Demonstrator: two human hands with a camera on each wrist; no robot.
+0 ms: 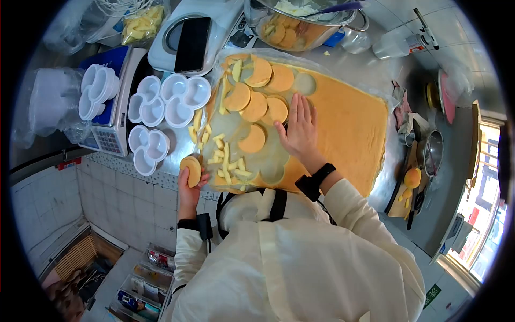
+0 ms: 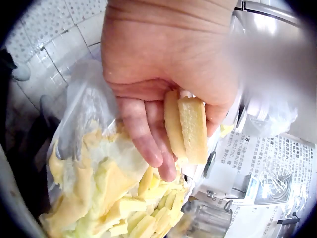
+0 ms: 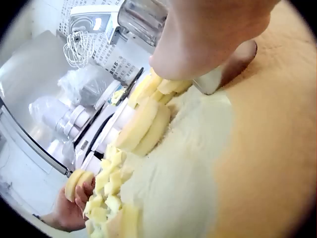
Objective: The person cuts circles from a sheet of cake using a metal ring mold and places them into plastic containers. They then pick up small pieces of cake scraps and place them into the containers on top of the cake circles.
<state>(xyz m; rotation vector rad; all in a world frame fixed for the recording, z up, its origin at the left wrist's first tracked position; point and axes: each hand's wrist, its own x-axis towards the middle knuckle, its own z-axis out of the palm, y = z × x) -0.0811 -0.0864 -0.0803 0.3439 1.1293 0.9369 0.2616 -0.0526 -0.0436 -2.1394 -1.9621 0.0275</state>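
Observation:
In the head view, my left hand (image 1: pixel 188 199) is beyond the table's front edge, holding a pair of sponge cake rounds (image 1: pixel 191 172) face to face. The left wrist view shows these cake rounds (image 2: pixel 193 131) between thumb and fingers. My right hand (image 1: pixel 301 131) lies over the large sponge sheet (image 1: pixel 351 129) with its fingers straight. Under that palm, a metal ring cutter (image 3: pixel 212 82) shows on the sheet in the right wrist view, partly hidden by the hand. Several cut rounds (image 1: pixel 252 138) lie left of it, some overlapping, beside round holes in the sheet.
Strips of cake scrap (image 1: pixel 226 165) lie at the sheet's left edge. White three-part cups (image 1: pixel 152 150) stand further left, near a scale (image 1: pixel 107 137). Behind are a phone (image 1: pixel 193 45) and a steel bowl (image 1: pixel 308 44). A board with a mango (image 1: pixel 412 178) is at right.

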